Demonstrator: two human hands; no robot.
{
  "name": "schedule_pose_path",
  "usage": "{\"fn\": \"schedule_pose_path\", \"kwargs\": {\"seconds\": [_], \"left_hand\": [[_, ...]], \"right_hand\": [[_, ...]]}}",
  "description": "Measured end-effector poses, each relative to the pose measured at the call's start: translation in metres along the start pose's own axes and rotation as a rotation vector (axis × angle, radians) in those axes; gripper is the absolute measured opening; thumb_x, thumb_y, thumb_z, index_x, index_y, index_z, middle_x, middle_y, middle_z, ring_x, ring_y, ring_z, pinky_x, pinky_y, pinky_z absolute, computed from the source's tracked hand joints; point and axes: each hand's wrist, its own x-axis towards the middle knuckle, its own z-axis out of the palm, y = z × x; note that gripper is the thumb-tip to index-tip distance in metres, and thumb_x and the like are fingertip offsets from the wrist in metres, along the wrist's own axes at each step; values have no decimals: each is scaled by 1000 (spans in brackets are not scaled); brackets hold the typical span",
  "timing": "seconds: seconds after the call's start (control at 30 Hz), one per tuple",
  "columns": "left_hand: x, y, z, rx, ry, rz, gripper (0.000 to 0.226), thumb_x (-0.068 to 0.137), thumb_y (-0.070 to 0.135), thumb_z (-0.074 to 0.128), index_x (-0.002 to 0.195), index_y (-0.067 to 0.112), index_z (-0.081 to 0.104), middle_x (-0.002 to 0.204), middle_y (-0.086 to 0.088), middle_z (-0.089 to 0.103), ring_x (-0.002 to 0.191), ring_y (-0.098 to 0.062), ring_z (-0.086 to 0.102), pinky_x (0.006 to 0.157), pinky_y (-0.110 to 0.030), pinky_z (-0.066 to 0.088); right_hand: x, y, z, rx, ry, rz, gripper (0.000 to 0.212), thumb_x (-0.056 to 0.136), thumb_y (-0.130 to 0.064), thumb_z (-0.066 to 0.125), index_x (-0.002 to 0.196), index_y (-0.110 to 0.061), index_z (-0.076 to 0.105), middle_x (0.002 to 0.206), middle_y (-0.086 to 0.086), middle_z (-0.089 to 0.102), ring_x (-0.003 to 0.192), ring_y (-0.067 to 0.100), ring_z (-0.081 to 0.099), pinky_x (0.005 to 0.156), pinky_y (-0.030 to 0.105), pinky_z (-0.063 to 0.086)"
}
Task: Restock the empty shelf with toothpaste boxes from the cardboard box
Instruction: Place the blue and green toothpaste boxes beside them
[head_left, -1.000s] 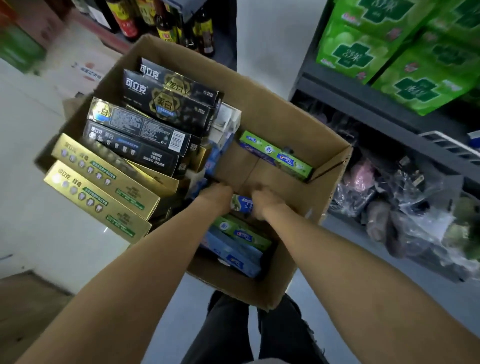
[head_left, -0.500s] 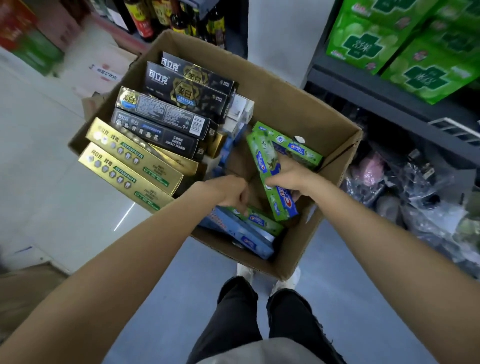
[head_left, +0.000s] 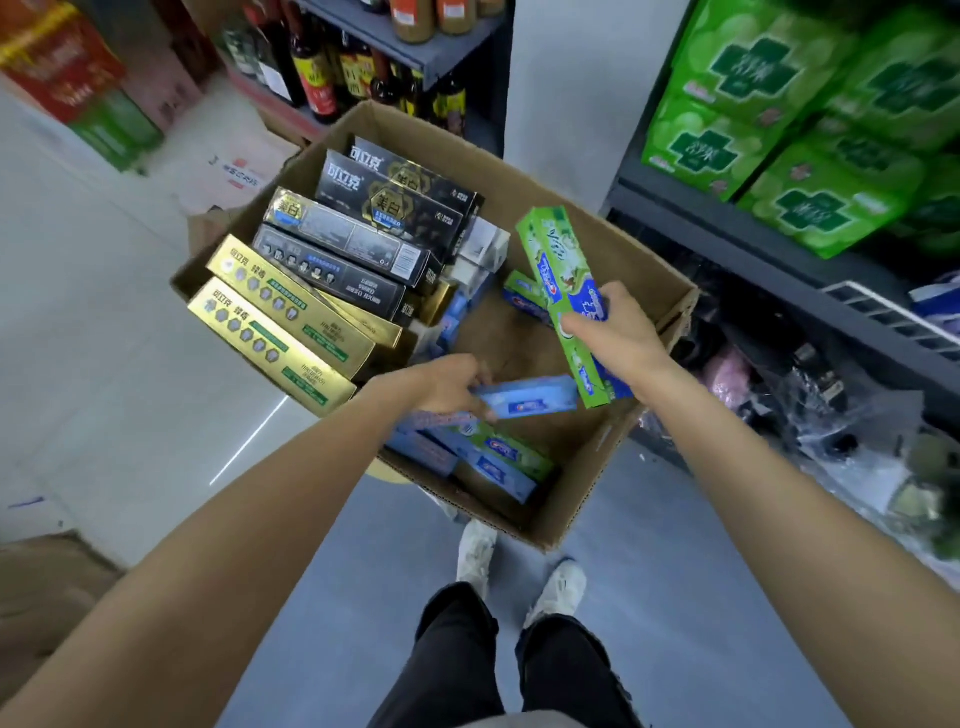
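Observation:
An open cardboard box (head_left: 608, 467) stands on the floor in front of me, stacked with gold toothpaste boxes (head_left: 280, 332) and black toothpaste boxes (head_left: 389, 208) on its left side. My right hand (head_left: 618, 338) grips a green toothpaste box (head_left: 556, 275) lifted above the carton's right half, tilted lengthwise. My left hand (head_left: 447, 384) holds one end of a light blue toothpaste box (head_left: 535, 397) just above the carton's near part. More blue and green boxes (head_left: 493, 457) lie in the near corner.
A dark shelf unit (head_left: 727, 234) rises at the right, with green packs (head_left: 789, 130) on an upper level and plastic-wrapped goods (head_left: 831, 405) low down. Bottles (head_left: 322, 78) fill a shelf at the back. Cartons (head_left: 78, 78) stand at the left. My shoes (head_left: 519, 571) are under the carton's near edge.
My right hand has raised the green box higher and further right, out of the carton. My left hand has taken hold of a light blue box and lifted it.

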Motion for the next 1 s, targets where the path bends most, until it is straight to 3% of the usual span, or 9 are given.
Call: {"fn": "schedule_pose_path", "kwargs": {"seconds": [0.13,0.27,0.43,0.53,0.6,0.67,0.77,0.9,1.0], "left_hand": [[-6,24,-15,-688,166,-33,15,92,26,60,89,12,54,95,-6,57,90,-20,53,86,-35,43],[-9,53,-32,-1062,151,59,26,96,26,52,116,10,53,103,-10,64,94,-21,62,94,-47,47],[-10,103,-53,-1192,76,213,17,97,27,49,107,17,58,99,-8,68,82,-16,68,72,-32,58],[-7,148,-63,-1195,67,279,25,97,26,48,114,11,57,101,-11,66,81,-17,66,72,-31,56],[-7,186,-66,-1204,23,317,25,97,27,45,110,11,59,92,-8,68,72,-14,67,66,-27,57],[-5,230,-64,-1190,-29,356,26,97,33,42,100,14,60,78,-3,69,63,-10,68,58,-22,55],[0,301,-51,-1033,-11,385,32,93,43,47,90,16,62,68,-1,68,55,-10,65,52,-20,52],[0,400,-14,-949,-7,482,21,91,35,56,90,15,62,66,3,69,52,-8,63,49,-17,50],[-3,475,19,-952,-40,529,21,91,34,56,97,16,63,71,3,72,54,-8,65,51,-18,52]], "right_hand": [[1,-3,-17,96,73,2,32,83,-29,62,104,-12,45,96,-1,58,90,21,58,78,36,48],[0,-7,-25,217,71,46,28,81,-22,62,104,-16,46,100,2,61,93,23,62,86,41,52],[-7,-24,-54,738,10,93,21,92,-39,50,97,-19,58,73,0,63,58,13,61,60,30,53],[-15,-23,-93,928,-19,51,34,97,-42,41,105,-15,61,85,4,66,79,20,62,76,35,53],[-26,-17,-124,971,20,19,33,98,-39,41,108,-15,60,89,6,65,84,23,61,80,38,53],[-40,-10,-161,1006,71,-17,31,98,-37,40,107,-16,60,83,3,65,72,17,62,62,27,55],[-65,4,-224,1055,129,-99,32,99,-35,37,102,-16,62,75,-2,68,66,12,62,54,19,51],[-109,29,-317,1038,187,-243,36,100,-32,33,88,-12,61,69,-1,65,61,13,63,51,18,51],[-138,60,-387,1023,222,-257,29,96,-38,39,100,-14,55,78,5,56,61,14,59,53,22,54]]}}
